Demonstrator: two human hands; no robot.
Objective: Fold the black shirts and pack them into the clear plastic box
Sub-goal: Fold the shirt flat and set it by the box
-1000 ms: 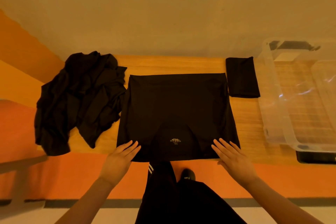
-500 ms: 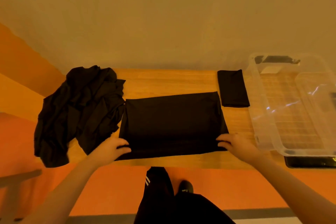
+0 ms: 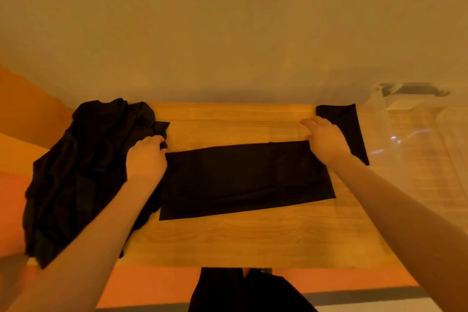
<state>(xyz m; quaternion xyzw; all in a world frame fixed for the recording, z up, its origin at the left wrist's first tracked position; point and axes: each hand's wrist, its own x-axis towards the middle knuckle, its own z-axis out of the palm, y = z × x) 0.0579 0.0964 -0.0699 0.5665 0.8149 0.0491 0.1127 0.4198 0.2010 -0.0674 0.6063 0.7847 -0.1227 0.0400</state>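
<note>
A black shirt (image 3: 240,180) lies folded into a long flat rectangle in the middle of the wooden table (image 3: 240,240). My left hand (image 3: 147,157) grips its far left corner with curled fingers. My right hand (image 3: 325,139) holds its far right corner, thumb at the cloth's edge. A smaller folded black shirt (image 3: 352,129) lies at the back right, partly behind my right hand. A heap of unfolded black shirts (image 3: 83,164) covers the table's left end. The clear plastic box (image 3: 417,147) stands open at the right, with nothing seen inside.
A plain wall runs along the table's far edge. Bare wood shows in front of and behind the folded shirt. An orange floor and my dark trousers (image 3: 243,291) are below the near edge.
Both hands took the shirt's near edge and carried it away from me onto the far edge, halving the shirt. My head moved closer over the table.
</note>
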